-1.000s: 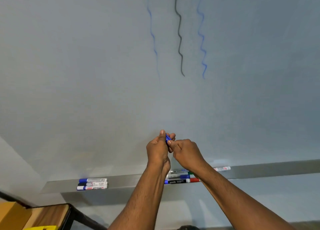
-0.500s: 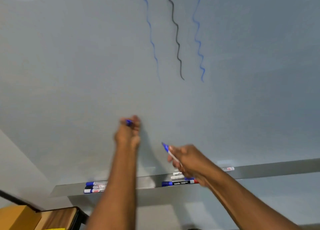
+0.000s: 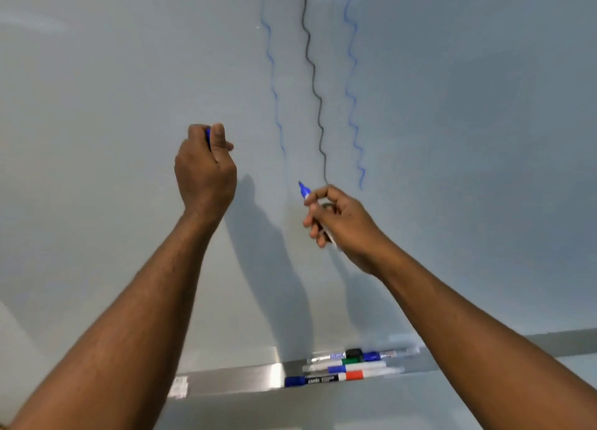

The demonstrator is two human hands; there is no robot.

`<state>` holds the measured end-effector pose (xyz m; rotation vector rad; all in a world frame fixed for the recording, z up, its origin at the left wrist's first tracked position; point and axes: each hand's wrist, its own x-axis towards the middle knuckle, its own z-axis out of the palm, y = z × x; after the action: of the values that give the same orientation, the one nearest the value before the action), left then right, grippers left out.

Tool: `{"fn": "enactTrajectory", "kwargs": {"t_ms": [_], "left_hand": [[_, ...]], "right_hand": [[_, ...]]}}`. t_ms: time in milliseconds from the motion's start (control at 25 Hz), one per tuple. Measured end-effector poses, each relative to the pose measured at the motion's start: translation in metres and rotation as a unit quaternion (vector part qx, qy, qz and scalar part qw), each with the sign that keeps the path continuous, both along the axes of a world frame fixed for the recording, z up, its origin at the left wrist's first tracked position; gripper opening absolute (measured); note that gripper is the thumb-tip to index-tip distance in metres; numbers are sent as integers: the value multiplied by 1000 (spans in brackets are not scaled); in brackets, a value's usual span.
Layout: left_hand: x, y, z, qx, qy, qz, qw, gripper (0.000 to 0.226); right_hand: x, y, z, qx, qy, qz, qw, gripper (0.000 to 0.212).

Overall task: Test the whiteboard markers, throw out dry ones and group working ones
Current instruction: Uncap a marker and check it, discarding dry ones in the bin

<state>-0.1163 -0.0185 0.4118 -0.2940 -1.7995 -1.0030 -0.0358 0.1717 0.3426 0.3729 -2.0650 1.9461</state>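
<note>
Right hand [image 3: 339, 219] pinches an uncapped blue marker [image 3: 305, 192], tip pointing to 11 o'clock, just short of the whiteboard [image 3: 129, 74]. Left hand [image 3: 205, 167] is curled round the blue cap [image 3: 208, 137], raised at about 9 o'clock from the marker, well apart from it.

Three wavy test lines sit at 12 o'clock: faint blue line [image 3: 274, 90], solid black line [image 3: 315, 80], blue line [image 3: 352, 90]. Untested markers [image 3: 349, 366] lie in the tray [image 3: 232, 378] at 6 o'clock.

Step in hand, as I read it: draw the test stroke. Advice:
- Start on bare board, left of the faint line, so the result reads alone.
- Tip flat to the surface, light steady pressure, one long stroke; dry nibs often start fine, then fade.
- Compare density against the black line.
- Keep the cap in hand, recap straight after.
</note>
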Motion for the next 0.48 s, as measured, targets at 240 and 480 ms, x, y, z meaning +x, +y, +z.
{"fn": "enactTrajectory", "kwargs": {"t_ms": [240,480], "left_hand": [[-4,0,96,-77,49,35,995,36],[-1,3,160,-170,41,38,984,48]], "right_hand": [[-9,28,122,-37,135,3,990,16],[-11,56,219,18,264,-199,943,17]]}}
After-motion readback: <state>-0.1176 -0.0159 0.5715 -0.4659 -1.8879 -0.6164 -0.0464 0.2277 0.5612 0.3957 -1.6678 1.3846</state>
